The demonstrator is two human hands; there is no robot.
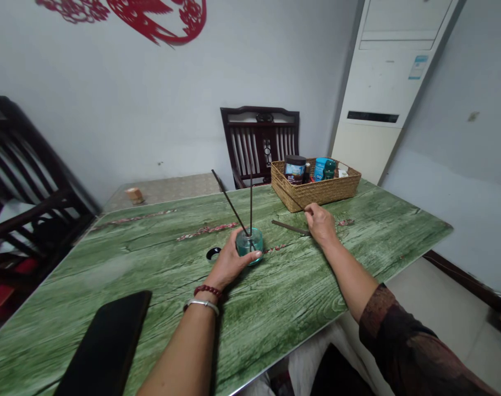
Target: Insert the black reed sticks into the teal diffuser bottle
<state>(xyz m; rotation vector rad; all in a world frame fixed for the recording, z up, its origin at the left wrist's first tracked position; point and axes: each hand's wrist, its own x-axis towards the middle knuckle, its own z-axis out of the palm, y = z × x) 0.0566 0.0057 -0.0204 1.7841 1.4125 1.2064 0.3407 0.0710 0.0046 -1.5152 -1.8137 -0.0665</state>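
Black phone (105, 346) near left on worktop (171, 286); left hand (229, 264) wrapped around teal glass bottle (252, 243) mid-worktop, two reeds (251, 203) in it, right hand (320, 223) pinching loose sticks (289, 226) beside basket (316, 192).

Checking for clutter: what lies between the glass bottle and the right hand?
Head view: a dark stick lies flat on the table between glass bottle and right hand.

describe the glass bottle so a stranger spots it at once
Middle of the green table, nearer than the wicker basket. The left hand cups a small teal glass bottle, the only thing with two dark sticks standing in it.
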